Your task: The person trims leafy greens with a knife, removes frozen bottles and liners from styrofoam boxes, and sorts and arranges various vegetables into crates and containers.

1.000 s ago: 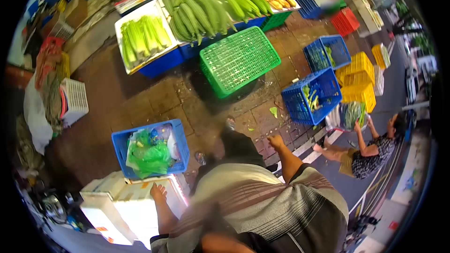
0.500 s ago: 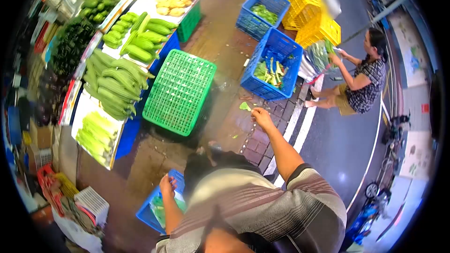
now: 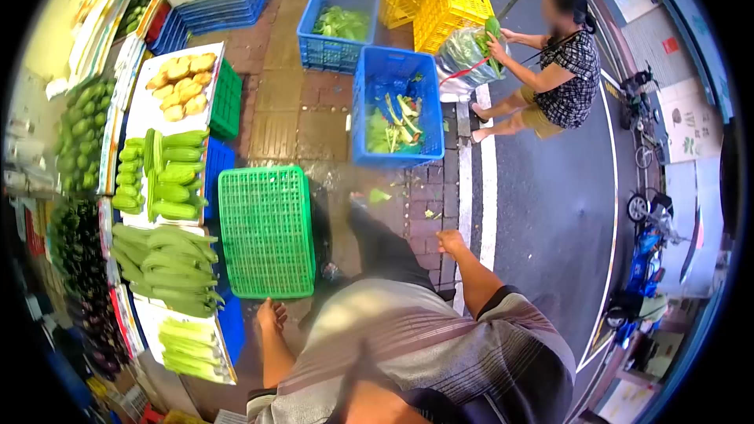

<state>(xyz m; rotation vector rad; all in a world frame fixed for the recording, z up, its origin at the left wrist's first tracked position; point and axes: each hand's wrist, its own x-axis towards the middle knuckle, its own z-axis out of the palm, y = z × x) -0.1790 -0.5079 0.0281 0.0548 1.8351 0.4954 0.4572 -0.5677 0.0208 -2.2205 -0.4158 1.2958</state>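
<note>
Just below the near edge of an upturned-looking green crate (image 3: 267,232), my left hand (image 3: 272,316) hangs with its fingers loosely bent and apart, holding nothing. Whether it touches the crate is unclear. My right hand (image 3: 450,242) is out over the paving by the white road line, its fingers curled in and nothing visible in them. Beyond it stands a blue crate (image 3: 398,159) with leaf and stalk scraps. A loose green leaf (image 3: 378,196) lies on the wet tiles between the two crates.
At left, a stall holds long green gourds (image 3: 174,267), pale green stalks (image 3: 188,349) and brown vegetables (image 3: 182,86). Ahead are another blue crate (image 3: 330,59) and yellow crates (image 3: 452,12). A person (image 3: 561,71) at the right handles greens by a bag. Motorbikes (image 3: 646,255) stand across the road.
The view has swung right, so the stall and green crate now lie at left and the blue scrap crate ahead. The blue crate with green bags has left view. Both hands remain empty-looking.
</note>
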